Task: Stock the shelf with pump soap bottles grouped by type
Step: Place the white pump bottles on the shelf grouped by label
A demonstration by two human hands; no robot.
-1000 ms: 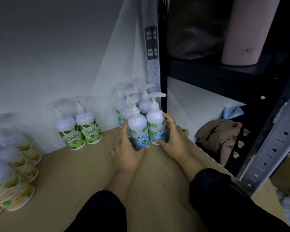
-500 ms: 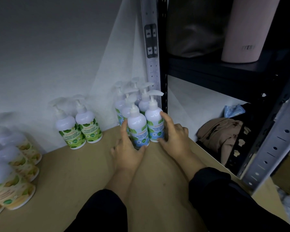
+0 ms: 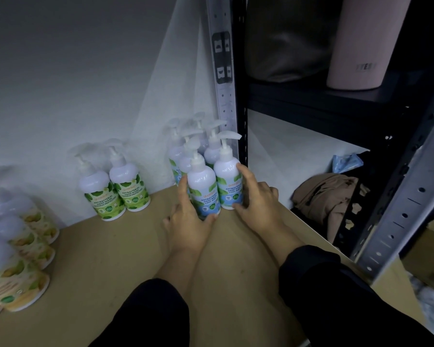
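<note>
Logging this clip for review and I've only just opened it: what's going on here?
A person is stocking pump soap bottles on a tan shelf board. The left hand grips one blue-label bottle and the right hand grips the blue-label bottle beside it, at the front of the blue-label group in the back right corner. Two green-label bottles stand apart against the wall, and yellow-label bottles sit along the left edge.

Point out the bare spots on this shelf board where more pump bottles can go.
Bare brown shelf board lies between the yellow-label bottles and the forearms, and a narrower gap separates the green-label pair from the blue-label cluster. The corner by the grey upright post is crowded; both hands sit there.
</note>
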